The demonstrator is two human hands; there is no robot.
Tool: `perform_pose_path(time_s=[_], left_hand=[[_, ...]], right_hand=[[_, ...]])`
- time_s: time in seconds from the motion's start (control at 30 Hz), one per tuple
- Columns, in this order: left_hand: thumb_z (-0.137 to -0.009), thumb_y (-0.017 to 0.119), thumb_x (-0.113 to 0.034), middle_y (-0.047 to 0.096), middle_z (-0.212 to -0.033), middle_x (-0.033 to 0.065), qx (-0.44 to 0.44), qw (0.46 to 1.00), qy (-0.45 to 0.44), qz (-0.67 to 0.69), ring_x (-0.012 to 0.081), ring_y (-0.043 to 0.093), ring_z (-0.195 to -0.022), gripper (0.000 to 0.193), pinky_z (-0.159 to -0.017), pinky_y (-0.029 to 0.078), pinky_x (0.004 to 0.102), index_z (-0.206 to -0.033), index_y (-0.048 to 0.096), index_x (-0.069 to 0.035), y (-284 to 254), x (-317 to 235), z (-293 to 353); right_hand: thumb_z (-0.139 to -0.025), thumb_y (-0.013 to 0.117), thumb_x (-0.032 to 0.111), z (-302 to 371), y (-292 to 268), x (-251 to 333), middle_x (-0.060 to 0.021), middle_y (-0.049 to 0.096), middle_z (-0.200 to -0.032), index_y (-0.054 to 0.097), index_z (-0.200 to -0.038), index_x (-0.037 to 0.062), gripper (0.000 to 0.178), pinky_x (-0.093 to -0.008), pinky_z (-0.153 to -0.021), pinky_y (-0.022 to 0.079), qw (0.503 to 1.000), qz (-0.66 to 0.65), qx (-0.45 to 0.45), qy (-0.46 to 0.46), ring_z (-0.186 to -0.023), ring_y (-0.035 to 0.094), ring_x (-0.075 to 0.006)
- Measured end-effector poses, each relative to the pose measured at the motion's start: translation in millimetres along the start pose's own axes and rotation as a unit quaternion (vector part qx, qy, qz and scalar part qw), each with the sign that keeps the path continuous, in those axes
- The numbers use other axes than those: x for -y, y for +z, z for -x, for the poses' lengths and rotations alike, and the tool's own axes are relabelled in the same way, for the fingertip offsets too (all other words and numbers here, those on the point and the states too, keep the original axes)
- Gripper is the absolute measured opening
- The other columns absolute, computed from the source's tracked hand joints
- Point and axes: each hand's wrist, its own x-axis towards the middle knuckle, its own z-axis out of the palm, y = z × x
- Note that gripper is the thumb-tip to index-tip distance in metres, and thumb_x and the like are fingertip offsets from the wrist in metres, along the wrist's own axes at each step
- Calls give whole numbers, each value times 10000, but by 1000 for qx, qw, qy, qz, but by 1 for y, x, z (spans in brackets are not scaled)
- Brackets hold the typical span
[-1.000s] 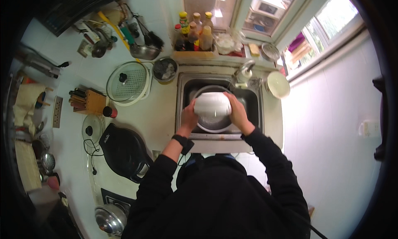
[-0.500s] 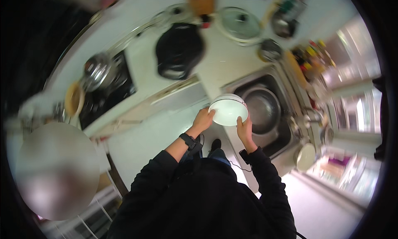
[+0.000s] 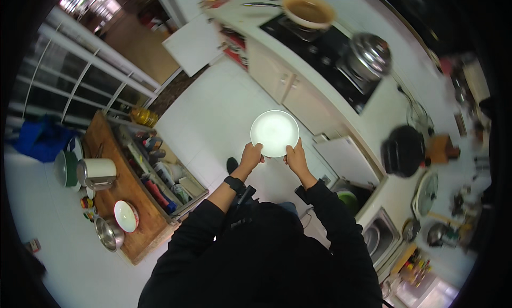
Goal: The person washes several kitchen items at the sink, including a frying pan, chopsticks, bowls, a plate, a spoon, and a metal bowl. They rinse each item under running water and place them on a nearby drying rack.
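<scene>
A round white bowl (image 3: 274,131) is held out in front of me over the pale tiled floor, its inside turned up toward me. At its near left rim my left hand (image 3: 252,157) is closed, the thumb lying over the edge. My right hand (image 3: 296,158) grips the near right rim the same way. The fingers under the bowl are mostly hidden, and whether a second dish is stacked beneath cannot be told. A black watch-like band circles my left wrist.
To the left, a wooden-topped cabinet (image 3: 134,228) with an open drawer (image 3: 184,206) carries a white bowl (image 3: 126,216) and a steel bowl (image 3: 109,234). On the right are an open cupboard door (image 3: 349,159), the sink (image 3: 386,222) and the stove (image 3: 325,54) with a steel pot (image 3: 369,56).
My view has swung left, away from the sink, toward the stove and wooden cabinet. Both hands keep hold of the bowl, whose inside now shows as a full circle.
</scene>
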Motion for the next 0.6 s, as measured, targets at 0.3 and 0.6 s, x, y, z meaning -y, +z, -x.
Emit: perform_pose_path(time_s=[0.3, 0.6], left_hand=[[-990, 472, -475, 702, -777, 93, -78, 994, -8, 73, 93, 553, -550, 526, -482, 421, 225, -1166, 570, 11, -247, -58, -92], [-983, 512, -284, 702, -844, 102, -109, 992, -15, 58, 131, 624, -665, 381, -577, 490, 273, -1202, 586, 19, -338, -96, -251]], right_hand=[[-868, 417, 136, -186, 238, 104, -86, 553, -636, 466, -1094, -88, 321, -282, -387, 383, 966, -73, 160, 192, -436, 491, -153], [-887, 483, 238, -441, 316, 113, -77, 570, -611, 548, -799, 5, 257, -273, -348, 378, 944, -65, 87, 310, -426, 499, -142]])
